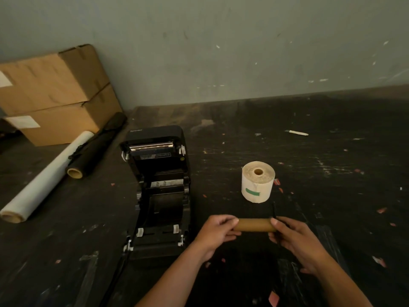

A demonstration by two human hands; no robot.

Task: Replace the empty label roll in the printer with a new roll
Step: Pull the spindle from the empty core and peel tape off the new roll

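The black label printer [159, 191] stands on the dark table with its lid swung open toward the wall and its roll bay bare. To its right I hold the empty brown cardboard core [254, 225] level above the table. My left hand [218, 231] grips its left end and my right hand [294, 238] grips its right end, where a thin black holder piece pokes up beside my fingers. Behind the core, the new white label roll [257, 181] stands on end with a green tape strip on its side.
Two stacked cardboard boxes [55, 94] sit at the back left against the wall. A long white film roll [46, 178] and a black roll [97, 145] lie slanted left of the printer. Paper scraps dot the table [332, 173]. The printer's cable runs off its front left corner.
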